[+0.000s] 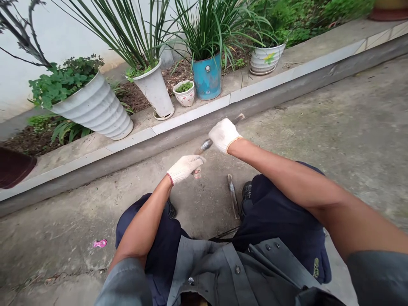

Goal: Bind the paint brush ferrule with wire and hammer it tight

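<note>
Crouched on a concrete path (63, 238) here, knees up, with white knit work gloves (223, 134) on both hands. My right hand (224, 135) is out in front and closed in a tight fist around a slim wooden-handled tool (205, 145), with the wood end poking out past my fingers up top and a shiny metal collar showing below them. The tool slants down toward my left hand (185, 168), which hovers right at its lower end. Those fingers (199, 160) are curled over, but I can't tell if they're actually gripping the tool or just beside it. There's a small pale bit (196, 173) right under that glove, too small to make out.

On the ground between my dark shoes (246, 193) lies a narrow metal piece (233, 195) with a coiled section. Off to the left there's a little pink plastic thing (100, 243). Ahead is a low curb (134, 153), and on the ledge sit a tilted white ribbed planter (98, 108), a blue metal can (207, 78) full of long leaves, and a few smaller pots.
</note>
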Tool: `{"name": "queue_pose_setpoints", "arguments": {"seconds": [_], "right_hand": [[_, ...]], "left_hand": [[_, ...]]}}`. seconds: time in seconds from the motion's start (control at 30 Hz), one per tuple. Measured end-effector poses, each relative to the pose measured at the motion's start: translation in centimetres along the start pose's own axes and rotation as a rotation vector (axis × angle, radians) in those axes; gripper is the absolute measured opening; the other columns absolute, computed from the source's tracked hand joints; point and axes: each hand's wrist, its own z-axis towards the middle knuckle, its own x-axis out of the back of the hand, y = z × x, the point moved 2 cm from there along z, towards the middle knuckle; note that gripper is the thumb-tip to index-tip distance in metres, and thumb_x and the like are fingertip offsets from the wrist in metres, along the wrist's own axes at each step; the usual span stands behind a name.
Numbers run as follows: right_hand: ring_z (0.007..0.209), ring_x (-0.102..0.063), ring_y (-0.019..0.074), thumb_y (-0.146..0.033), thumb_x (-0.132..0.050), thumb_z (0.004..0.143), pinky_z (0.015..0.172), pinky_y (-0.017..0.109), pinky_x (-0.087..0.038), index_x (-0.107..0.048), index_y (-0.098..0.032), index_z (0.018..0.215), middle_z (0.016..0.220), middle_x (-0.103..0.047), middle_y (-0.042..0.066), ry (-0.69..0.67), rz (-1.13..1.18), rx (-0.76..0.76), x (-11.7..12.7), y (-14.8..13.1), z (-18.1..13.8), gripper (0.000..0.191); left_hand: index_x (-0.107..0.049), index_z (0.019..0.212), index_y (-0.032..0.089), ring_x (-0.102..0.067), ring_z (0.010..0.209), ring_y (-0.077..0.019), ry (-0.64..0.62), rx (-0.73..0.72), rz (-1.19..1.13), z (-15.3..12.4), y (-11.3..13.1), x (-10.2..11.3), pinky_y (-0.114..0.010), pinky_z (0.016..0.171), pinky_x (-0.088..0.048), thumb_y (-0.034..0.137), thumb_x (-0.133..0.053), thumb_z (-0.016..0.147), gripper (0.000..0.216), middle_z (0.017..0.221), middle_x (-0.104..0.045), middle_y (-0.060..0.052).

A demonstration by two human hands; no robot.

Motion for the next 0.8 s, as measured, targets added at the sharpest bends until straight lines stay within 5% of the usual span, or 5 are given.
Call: {"name": "queue_pose_setpoints", "arguments": {"seconds": [0.17,0.3,0.53,0.67,0.8], "right_hand": [[0.084,-0.068,0.0259,-0.013,-0.063,0.076,0.077,0.036,-0.044,-0.079,-0.012,0.094,0.086,-0.074,0.016,-0.292,0.038,0.370,-1.4,0.2,-1.7,0.024],[0.064,-0.053,0.0127,-0.027,-0.068,0.073,0.063,0.026,-0.035,-0.075,-0.017,0.090,0.073,-0.067,0.000,-0.404,0.475,0.580,-0.7,1.0,-2.9,0.021],[0.067,-0.058,0.0140,-0.045,-0.067,0.083,0.062,0.024,-0.037,-0.072,-0.017,0.100,0.077,-0.069,0.003,-0.149,0.747,0.122,2.3,1.9,-1.5,0.034],[0.085,-0.069,0.0236,-0.039,-0.060,0.090,0.071,0.029,-0.044,-0.073,-0.016,0.112,0.094,-0.075,0.014,-0.003,0.437,-0.107,1.6,2.6,-0.2,0.034],[0.098,-0.071,0.0325,-0.017,-0.057,0.087,0.082,0.039,-0.047,-0.077,-0.012,0.110,0.099,-0.075,0.021,-0.057,0.151,-0.107,0.2,1.6,-0.3,0.031]], "left_hand": [[-0.071,0.089,0.017,-0.057,0.052,-0.0122,0.055,-0.035,0.392,-0.1,0.8,2.0,-0.024,0.057,-0.044,0.041,-0.056,0.093,0.028,0.060,-0.059,0.003],[-0.069,0.088,0.016,-0.063,0.065,-0.0150,0.063,-0.121,0.211,0.0,0.8,2.1,-0.026,0.064,-0.049,0.044,-0.063,0.090,0.029,0.070,-0.066,-0.001],[-0.065,0.106,0.012,-0.068,0.069,-0.0159,-0.025,-0.162,-0.299,0.1,0.6,-0.2,-0.032,0.074,-0.056,0.047,-0.063,0.094,0.037,0.079,-0.067,-0.004],[-0.065,0.111,0.013,-0.062,0.059,-0.0120,-0.007,-0.061,-0.048,0.0,0.6,0.0,-0.024,0.060,-0.051,0.041,-0.057,0.096,0.032,0.074,-0.065,-0.001],[-0.069,0.116,0.017,-0.055,0.053,-0.0104,0.033,0.000,0.301,-0.3,1.3,1.2,-0.021,0.052,-0.044,0.040,-0.051,0.096,0.035,0.069,-0.064,0.001]]}}
